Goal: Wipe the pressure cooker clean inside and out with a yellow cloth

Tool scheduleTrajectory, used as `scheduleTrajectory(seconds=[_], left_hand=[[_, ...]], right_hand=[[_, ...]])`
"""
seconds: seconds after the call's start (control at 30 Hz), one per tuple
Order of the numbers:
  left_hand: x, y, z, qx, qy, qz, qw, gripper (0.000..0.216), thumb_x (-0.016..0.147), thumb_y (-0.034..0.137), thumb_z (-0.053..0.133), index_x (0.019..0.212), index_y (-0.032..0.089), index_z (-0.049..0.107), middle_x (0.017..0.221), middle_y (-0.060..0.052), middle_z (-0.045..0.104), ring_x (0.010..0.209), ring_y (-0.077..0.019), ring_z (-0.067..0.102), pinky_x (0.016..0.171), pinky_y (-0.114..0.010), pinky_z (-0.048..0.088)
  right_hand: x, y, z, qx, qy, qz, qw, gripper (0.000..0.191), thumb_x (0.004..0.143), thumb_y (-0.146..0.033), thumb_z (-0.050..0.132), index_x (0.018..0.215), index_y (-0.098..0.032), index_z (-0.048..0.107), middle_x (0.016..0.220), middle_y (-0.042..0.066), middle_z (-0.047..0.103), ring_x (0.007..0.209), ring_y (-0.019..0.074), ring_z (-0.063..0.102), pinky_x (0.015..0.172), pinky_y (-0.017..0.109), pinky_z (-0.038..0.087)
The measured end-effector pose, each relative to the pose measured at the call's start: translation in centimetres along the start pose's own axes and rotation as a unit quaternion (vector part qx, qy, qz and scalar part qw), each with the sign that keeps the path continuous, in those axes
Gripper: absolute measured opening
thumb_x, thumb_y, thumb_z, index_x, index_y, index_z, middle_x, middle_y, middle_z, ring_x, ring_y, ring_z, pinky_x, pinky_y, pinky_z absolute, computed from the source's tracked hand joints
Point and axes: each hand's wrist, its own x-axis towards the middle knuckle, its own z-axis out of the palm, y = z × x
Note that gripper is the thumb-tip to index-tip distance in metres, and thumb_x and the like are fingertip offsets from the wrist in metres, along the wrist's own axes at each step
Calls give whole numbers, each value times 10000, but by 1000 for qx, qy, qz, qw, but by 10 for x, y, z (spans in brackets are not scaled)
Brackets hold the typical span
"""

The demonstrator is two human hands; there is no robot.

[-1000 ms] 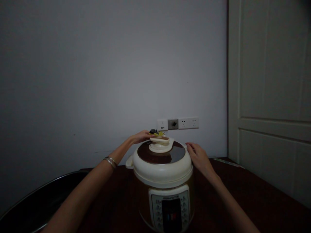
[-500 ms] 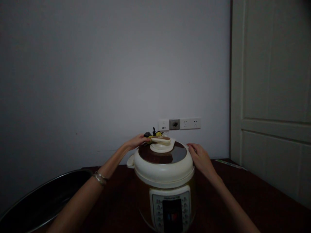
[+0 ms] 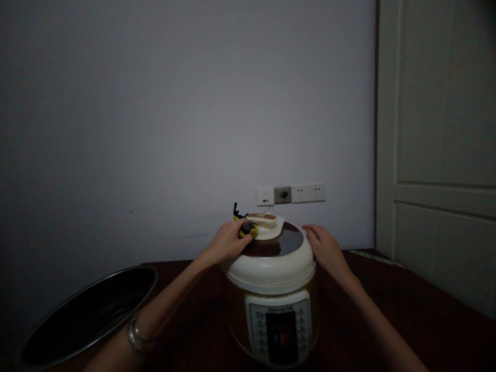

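An electric pressure cooker (image 3: 271,271) with a white-rimmed, brown-topped lid stands upright in front of me, its control panel facing me. My left hand (image 3: 228,240) is closed around a small yellow-and-black object (image 3: 248,228) with a rounded grey end and thin black parts sticking up; its exact kind is unclear. It sits over the lid's left part, just beside the lid handle (image 3: 263,219). On the lid's right rim, my right hand (image 3: 323,247) holds on with bent fingers, their tips partly hidden.
A large dark pan (image 3: 87,305) lies at the left on the dark red tabletop (image 3: 364,305). Behind the cooker is a wall with sockets (image 3: 308,193). A thin flat strip (image 3: 375,257) lies at the back right, near a pale door (image 3: 445,155).
My left hand has brought the yellow-and-black object nearer and slightly right, from behind the handle to its left side. My right hand stays on the rim. The view has shifted slightly.
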Motion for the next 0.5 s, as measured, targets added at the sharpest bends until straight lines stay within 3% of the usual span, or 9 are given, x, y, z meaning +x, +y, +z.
scheduleTrajectory(seconds=[0.17,0.5], left_hand=[[-14,29,13,132,36,6,991,162,792,250,495,896,163,584,862,-89,679,798,-237,618,712,-346,450],[-17,71,29,182,23,75,980,163,824,277,489,906,150,550,922,-113,673,888,-261,623,794,-390,466]], right_hand=[[0,0,0,-7,-10,-4,1000,411,866,-282,313,1008,-97,652,1019,162,651,985,237,587,900,356,422],[1,2,-1,-21,-16,-14,1000,400,861,-282,313,980,-112,655,1002,154,661,977,235,596,897,358,433]])
